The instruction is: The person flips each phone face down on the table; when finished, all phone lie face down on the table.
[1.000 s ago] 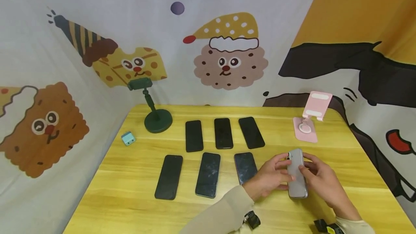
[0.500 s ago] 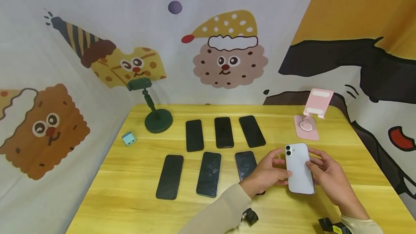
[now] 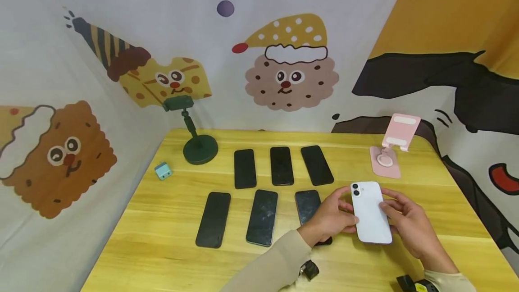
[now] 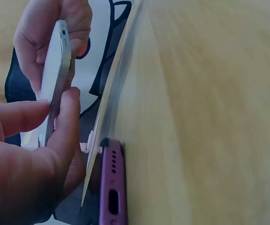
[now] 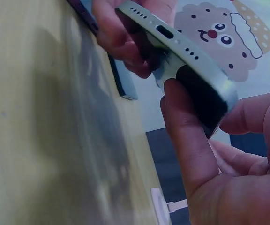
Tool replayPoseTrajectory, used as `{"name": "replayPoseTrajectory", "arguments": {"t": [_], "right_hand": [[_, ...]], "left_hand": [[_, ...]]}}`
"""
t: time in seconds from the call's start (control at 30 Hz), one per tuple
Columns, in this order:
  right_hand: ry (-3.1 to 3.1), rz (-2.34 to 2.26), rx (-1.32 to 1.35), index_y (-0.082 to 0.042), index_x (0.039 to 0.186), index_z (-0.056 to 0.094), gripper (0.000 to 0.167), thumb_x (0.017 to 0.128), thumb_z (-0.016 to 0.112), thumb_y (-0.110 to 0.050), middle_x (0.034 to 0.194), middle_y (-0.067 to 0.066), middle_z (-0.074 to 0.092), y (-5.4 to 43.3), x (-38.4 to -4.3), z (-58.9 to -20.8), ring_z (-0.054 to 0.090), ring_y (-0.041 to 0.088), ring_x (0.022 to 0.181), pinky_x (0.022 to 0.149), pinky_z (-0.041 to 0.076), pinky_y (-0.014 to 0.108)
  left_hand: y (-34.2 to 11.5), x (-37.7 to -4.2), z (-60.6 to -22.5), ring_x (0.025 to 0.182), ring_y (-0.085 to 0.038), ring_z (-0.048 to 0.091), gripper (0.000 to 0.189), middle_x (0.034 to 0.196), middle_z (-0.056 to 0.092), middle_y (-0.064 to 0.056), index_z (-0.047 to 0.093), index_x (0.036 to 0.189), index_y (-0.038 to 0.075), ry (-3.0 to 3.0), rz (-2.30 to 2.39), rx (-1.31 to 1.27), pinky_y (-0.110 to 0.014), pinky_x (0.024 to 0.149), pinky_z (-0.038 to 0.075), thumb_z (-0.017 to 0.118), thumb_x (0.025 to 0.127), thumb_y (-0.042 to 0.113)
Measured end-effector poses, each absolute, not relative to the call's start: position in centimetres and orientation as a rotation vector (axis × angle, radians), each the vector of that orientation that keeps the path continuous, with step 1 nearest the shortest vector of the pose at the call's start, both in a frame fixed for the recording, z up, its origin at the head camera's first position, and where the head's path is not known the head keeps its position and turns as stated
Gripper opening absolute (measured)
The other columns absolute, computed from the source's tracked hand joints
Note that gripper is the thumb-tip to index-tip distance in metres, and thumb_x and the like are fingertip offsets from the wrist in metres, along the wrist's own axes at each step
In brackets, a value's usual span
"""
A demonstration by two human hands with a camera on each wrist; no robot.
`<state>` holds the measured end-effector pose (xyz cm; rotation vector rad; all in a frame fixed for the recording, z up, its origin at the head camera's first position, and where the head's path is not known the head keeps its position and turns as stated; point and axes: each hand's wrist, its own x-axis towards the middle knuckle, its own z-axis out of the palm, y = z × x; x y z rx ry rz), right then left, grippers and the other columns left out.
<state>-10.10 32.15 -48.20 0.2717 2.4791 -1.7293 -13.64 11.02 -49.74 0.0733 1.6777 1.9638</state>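
Note:
A white smartphone (image 3: 370,213), its back and two-lens camera facing up, is held off the table between both hands. My left hand (image 3: 330,217) pinches its left edge, thumb on the back and fingers beneath. The right hand (image 3: 413,226) grips the opposite edge the same way. In the left wrist view the phone (image 4: 55,75) appears edge-on. The right wrist view shows the port end of the phone (image 5: 165,33) and its dark screen facing down. Partly behind my left forearm lies a dark phone (image 3: 309,206), whose purple edge (image 4: 112,183) shows in the left wrist view.
Several other dark-screened phones (image 3: 261,217) lie in two rows on the yellow wooden table (image 3: 162,238). A green phone stand (image 3: 200,149) is at the back left, beside a small light-blue block (image 3: 163,171). A pink folding stand (image 3: 385,161) is at the back right. A printed cloth (image 3: 194,21) hangs behind.
The white phone has turned from a slant to show its back fully to the head camera. Both hands keep hold of its edges. The other phones stay put.

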Motion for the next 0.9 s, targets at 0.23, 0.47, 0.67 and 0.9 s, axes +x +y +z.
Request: {"name": "replayPoseTrajectory", "arguments": {"t": [0.23, 0.47, 0.67, 0.9], "right_hand": [[2.528, -1.631, 0.327, 0.001, 0.16, 0.039, 0.058, 0.111, 0.057, -0.024, 0.115, 0.006, 0.056, 32.1, -10.3, -49.0, 0.065, 0.007, 0.09, 0.07, 0.064, 0.035], [2.636, -1.505, 0.293, 0.004, 0.154, 0.05, 0.055, 0.108, 0.064, -0.023, 0.113, 0.016, 0.061, 32.2, -10.7, -49.6, 0.067, 0.006, 0.083, 0.065, 0.063, 0.035], [2.629, -1.462, 0.29, 0.005, 0.154, 0.05, 0.056, 0.106, 0.067, -0.02, 0.111, 0.018, 0.065, 32.5, -10.8, -50.3, 0.066, 0.009, 0.079, 0.064, 0.064, 0.035], [2.614, -1.363, 0.264, 0.005, 0.155, 0.048, 0.057, 0.106, 0.066, -0.018, 0.115, 0.022, 0.069, 32.8, -11.0, -50.5, 0.068, 0.013, 0.081, 0.065, 0.064, 0.034]], "left_hand": [[11.2, -13.4, -49.8, 0.08, -0.014, 0.064, 0.079, 0.102, 0.06, -0.002, 0.052, 0.151, 0.034, 1.775, 1.936, 0.066, -0.042, 0.069, 0.065, 0.072, 0.091, -0.014], [11.6, -13.1, -49.8, 0.077, -0.012, 0.064, 0.08, 0.096, 0.061, -0.001, 0.053, 0.149, 0.031, 1.87, 1.91, 0.032, -0.038, 0.065, 0.064, 0.073, 0.088, -0.016], [11.6, -13.0, -50.1, 0.073, -0.01, 0.065, 0.082, 0.095, 0.063, 0.0, 0.053, 0.15, 0.031, 1.977, 1.828, 0.051, -0.029, 0.061, 0.062, 0.076, 0.086, -0.014], [11.3, -13.3, -50.0, 0.061, -0.009, 0.061, 0.081, 0.089, 0.068, 0.0, 0.056, 0.149, 0.026, 2.201, 1.651, 0.119, -0.022, 0.058, 0.054, 0.083, 0.082, -0.008]]}}
